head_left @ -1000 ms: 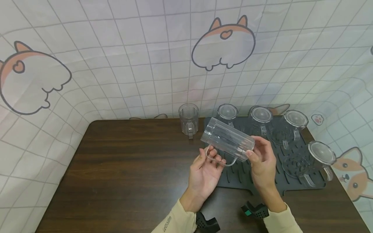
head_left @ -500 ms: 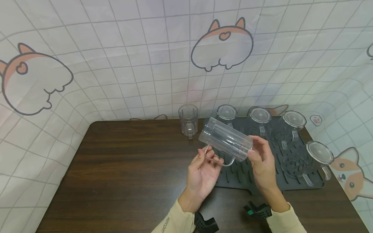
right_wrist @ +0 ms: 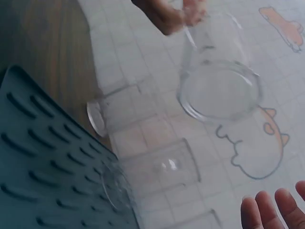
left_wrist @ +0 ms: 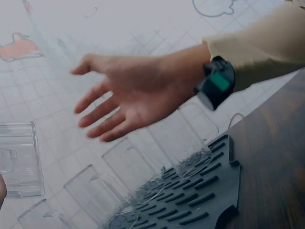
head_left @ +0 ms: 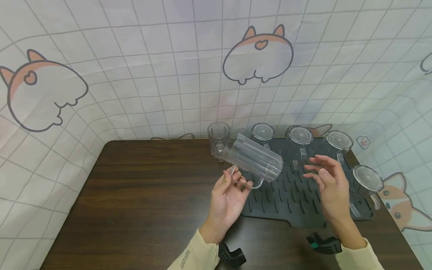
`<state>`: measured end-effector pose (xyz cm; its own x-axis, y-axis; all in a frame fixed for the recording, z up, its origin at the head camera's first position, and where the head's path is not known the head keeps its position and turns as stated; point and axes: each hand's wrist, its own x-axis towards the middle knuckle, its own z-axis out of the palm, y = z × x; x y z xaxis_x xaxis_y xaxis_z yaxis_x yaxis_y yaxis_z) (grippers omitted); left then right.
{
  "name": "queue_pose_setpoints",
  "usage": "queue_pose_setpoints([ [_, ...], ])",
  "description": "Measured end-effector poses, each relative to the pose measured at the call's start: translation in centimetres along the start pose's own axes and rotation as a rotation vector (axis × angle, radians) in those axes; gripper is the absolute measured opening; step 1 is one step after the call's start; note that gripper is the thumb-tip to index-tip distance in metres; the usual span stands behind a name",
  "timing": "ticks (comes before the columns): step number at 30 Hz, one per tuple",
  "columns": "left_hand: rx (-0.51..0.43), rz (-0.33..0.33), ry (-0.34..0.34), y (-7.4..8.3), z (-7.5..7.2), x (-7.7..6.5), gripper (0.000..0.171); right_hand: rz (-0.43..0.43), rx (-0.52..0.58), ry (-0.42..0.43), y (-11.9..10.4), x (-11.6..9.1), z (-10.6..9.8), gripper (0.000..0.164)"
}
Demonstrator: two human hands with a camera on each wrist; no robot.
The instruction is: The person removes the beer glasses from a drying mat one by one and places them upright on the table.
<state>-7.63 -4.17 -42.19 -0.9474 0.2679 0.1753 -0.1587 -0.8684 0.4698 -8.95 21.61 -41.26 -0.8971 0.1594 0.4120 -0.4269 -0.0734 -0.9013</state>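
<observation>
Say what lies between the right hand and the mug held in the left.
Just a bare gap: the left wrist view shows the held mug and right hand apart, gridded backdrop behind.

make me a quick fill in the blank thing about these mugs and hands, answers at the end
1. The left hand holds a mug by its ____.
2. The right hand is open and holds ____.
3. The mugs on the mat stand upside ____.
4. The number of mugs standing on the mat is ____.

Missing words: handle; nothing; down; four.
</observation>
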Motion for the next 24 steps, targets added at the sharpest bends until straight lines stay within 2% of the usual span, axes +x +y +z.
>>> queue_pose_setpoints([
  [3,0.016,0.008,-0.003,0.4,0.0,0.0,0.029,-0.002,-0.021,0.025,-0.8,0.3,-1.3,0.032],
  [6,0.029,0.018,-0.002,0.8,0.0,0.1,0.027,-0.029,-0.058,0.013,-1.4,0.5,-2.6,0.034],
  [11,0.088,0.041,-0.004,1.4,-0.2,0.1,0.022,-0.096,-0.382,0.002,-2.8,0.9,-4.8,0.041],
  [14,0.142,0.057,0.005,1.8,-0.4,0.2,0.019,-0.119,-0.505,0.053,-3.5,1.2,-5.8,0.041],
  [18,0.207,0.074,0.029,2.3,-0.4,0.3,0.015,-0.051,-0.592,0.155,-4.8,1.4,-7.1,0.038],
  [21,0.240,0.087,0.041,2.7,-0.3,0.5,0.013,-0.037,-0.662,0.193,-5.6,1.4,-8.0,0.038],
  [24,0.273,0.103,0.038,3.3,-0.4,0.6,0.013,-0.090,-0.683,0.192,-5.9,1.5,-9.0,0.038],
])
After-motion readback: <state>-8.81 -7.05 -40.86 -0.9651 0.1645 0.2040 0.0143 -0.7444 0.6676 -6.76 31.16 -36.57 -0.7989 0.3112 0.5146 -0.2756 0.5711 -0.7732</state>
